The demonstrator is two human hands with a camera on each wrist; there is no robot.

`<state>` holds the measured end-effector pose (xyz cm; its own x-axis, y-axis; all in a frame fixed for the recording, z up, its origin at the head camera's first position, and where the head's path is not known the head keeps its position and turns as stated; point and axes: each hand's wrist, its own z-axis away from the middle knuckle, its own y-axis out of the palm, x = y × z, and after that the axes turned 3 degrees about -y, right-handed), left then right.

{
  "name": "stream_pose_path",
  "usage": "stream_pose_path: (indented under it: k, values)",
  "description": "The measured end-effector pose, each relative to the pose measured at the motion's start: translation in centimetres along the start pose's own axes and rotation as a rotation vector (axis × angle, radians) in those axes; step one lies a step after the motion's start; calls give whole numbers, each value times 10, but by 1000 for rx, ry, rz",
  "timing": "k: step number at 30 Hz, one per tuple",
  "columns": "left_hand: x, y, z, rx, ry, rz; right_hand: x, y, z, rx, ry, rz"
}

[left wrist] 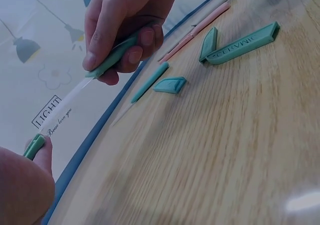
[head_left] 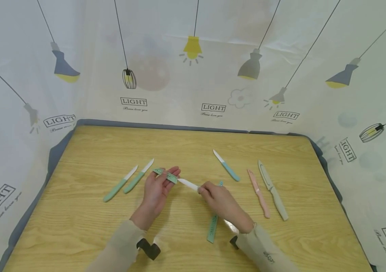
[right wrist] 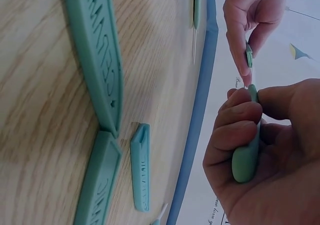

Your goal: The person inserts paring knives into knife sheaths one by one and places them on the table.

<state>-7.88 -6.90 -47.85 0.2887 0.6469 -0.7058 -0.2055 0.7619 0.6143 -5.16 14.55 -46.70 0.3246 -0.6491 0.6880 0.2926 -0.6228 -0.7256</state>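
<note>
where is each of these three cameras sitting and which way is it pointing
Head: worn on the head, looking forward and down at the wooden table; both forearms show, left hand holding a green sheath, right hand holding a white-bladed knife.
Left wrist: low by the left hand, looking across the table at the right hand gripping the knife handle.
Right wrist: behind the right hand, looking toward the left hand.
All three share the knife and both hands.

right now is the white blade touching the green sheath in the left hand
Cannot tell. In the head view the blade tip meets the sheath mouth, but the left hand fingers blur the junction; the wrist views do not settle it either.
</note>
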Motion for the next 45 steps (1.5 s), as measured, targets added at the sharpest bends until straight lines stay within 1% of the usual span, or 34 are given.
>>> stream_pose_path:
  k: [6,14,18,21,25,32,39,42,45]
  values:
    - [2,2,1,32,21,2,2,0,0,2,4,19]
    - [5,3,2,19,46,18,8,0,1,-34,-17,48]
    - [5,6,2,21,58,44,10,1,1,-53,-17,36]
    - [6,8,2,26,65,43,11,2,1,-55,-17,30]
    - [7,11,2,36,62,41,11,2,1,-60,-26,22]
    - [9,16,3,45,48,32,11,3,2,-91,-83,47]
    - [14,20,5,71,36,32,11,3,1,-96,-53,21]
    - [16,22,6,77,26,32,12,3,0,-96,-55,18]
    - [17,24,7,84,30,31,13,3,0,-94,-54,14]
